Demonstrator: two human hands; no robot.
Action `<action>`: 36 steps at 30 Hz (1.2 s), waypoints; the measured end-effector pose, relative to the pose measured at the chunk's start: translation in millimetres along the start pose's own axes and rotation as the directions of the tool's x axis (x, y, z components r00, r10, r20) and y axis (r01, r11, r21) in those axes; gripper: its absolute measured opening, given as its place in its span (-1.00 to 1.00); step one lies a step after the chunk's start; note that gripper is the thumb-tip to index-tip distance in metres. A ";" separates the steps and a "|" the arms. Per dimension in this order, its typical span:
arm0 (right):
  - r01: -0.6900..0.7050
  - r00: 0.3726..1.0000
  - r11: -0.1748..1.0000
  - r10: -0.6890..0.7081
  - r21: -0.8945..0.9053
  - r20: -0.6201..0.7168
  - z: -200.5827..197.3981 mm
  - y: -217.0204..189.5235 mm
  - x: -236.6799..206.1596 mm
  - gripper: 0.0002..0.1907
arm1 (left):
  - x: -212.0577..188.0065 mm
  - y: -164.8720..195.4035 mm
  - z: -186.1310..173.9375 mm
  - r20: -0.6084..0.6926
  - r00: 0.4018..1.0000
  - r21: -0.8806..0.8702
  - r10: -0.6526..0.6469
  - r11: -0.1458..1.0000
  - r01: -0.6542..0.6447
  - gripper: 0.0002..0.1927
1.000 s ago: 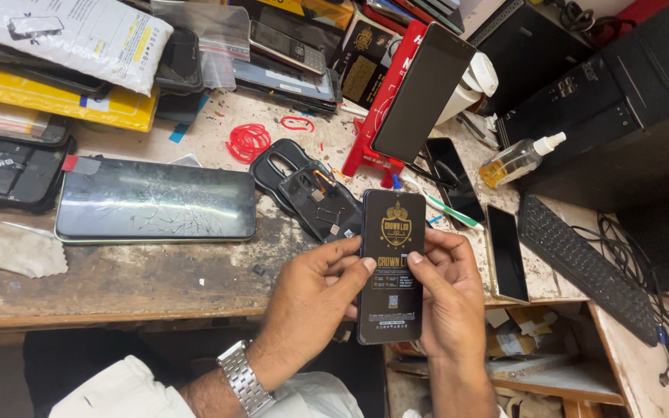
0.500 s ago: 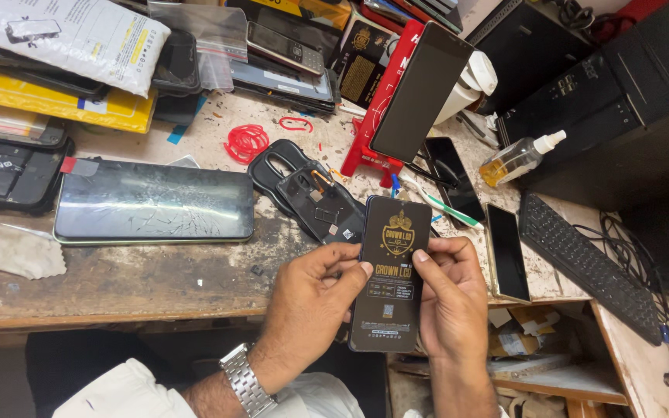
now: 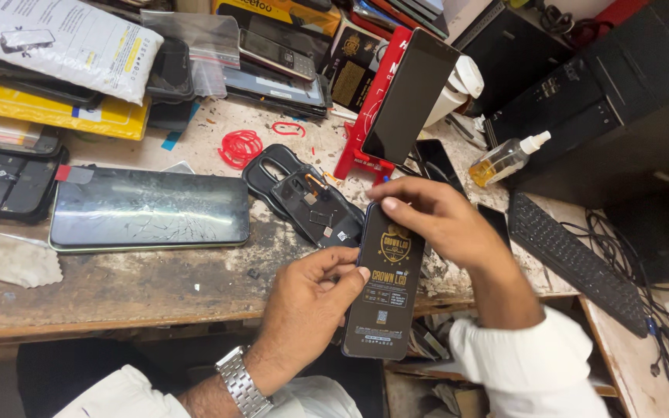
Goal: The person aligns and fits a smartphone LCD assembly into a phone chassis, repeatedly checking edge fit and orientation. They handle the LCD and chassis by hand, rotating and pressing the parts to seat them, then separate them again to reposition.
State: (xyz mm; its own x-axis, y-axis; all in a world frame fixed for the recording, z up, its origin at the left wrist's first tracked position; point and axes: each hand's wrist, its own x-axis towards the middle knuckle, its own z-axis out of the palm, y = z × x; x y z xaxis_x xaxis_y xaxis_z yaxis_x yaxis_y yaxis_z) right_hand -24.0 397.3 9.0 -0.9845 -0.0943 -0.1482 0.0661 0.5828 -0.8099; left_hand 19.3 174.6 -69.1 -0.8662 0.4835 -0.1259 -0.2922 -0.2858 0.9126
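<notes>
Left fingers: left hand (image 3: 307,298) curled on the long left edge of the black packet (image 3: 385,286), thumb on its face, gripping it
Right fingers: right hand (image 3: 435,220) pinching the packet's top end, closed on it
Packet: upright between both hands, over the workbench (image 3: 118,282) edge
Beyond the fingertips: opened phone back (image 3: 315,205), just past the packet's top
Left of the fingers: cracked glass panel (image 3: 149,209), well apart
Right of the fingers: black keyboard (image 3: 574,259)
</notes>
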 end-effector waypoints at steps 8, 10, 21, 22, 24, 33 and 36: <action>-0.114 0.967 0.982 0.076 0.148 0.242 -15.3 6.0 29.1 -0.82 | 0.2 6.4 0.4 0.014 1.000 -0.059 0.001 0.998 0.000 -0.72; -0.138 0.970 0.979 0.103 0.150 0.218 -13.1 10.3 29.4 -0.84 | 0.8 7.5 0.3 0.006 0.998 0.004 -0.058 0.998 0.058 -0.72; -0.083 0.989 0.994 0.073 0.072 0.128 -1.4 -3.7 17.6 -0.81 | 2.7 -0.5 0.0 0.016 0.998 -0.043 0.054 0.998 -0.053 -0.72; -0.090 0.984 0.993 0.077 0.073 0.162 -2.6 -6.8 17.3 -0.81 | 2.4 -1.0 0.3 0.010 0.998 -0.030 0.055 0.998 -0.055 -0.73; -0.082 0.972 0.996 0.071 0.042 0.223 -3.0 -11.5 17.4 -0.81 | 1.9 -0.7 0.2 -0.001 0.998 -0.013 0.059 0.998 -0.059 -0.74; -0.044 0.959 0.999 0.044 -0.006 0.279 3.4 -13.9 11.2 -0.87 | -3.2 5.3 1.9 -0.063 0.997 0.140 0.051 0.989 -0.042 -0.72; -0.057 0.967 0.998 0.055 0.003 0.250 0.5 -10.2 6.3 -0.86 | -4.2 8.3 2.2 -0.057 0.997 0.202 0.046 0.979 -0.033 -0.71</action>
State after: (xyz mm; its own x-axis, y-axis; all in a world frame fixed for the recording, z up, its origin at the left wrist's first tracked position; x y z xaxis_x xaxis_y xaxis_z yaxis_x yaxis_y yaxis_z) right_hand -30.8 390.4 16.0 -0.9072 -0.2614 -0.3297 0.1229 0.5847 -0.8019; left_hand 21.4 172.0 -60.1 -0.9005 0.4218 -0.1063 -0.1756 -0.1288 0.9760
